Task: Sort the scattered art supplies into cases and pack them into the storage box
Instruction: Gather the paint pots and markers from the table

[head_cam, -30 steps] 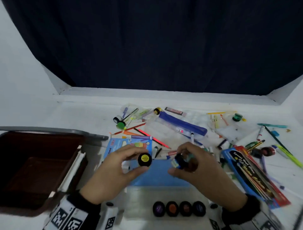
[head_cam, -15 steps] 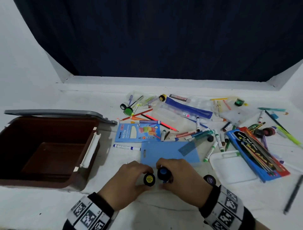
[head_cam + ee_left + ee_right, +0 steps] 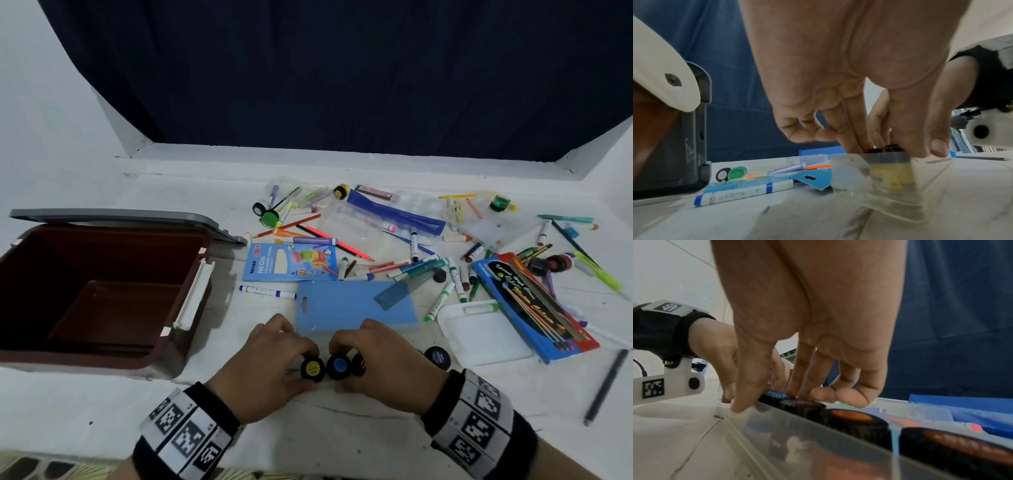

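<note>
The storage box (image 3: 102,291) on the left is reddish brown inside, with a grey lid and a white latch. Near the front edge, one paint pot (image 3: 312,368) has a black cap with a yellow centre, and the pot (image 3: 338,366) just right of it a black cap with a blue centre. Both wrists carry black bands (image 3: 186,431) printed with black-and-white square codes. A light blue card (image 3: 356,306) lies beyond the hands. The pencil box (image 3: 291,263) is blue with white "NEON" lettering. Far behind hangs a dark navy curtain (image 3: 342,75); the table (image 3: 85,404) is white.
</note>
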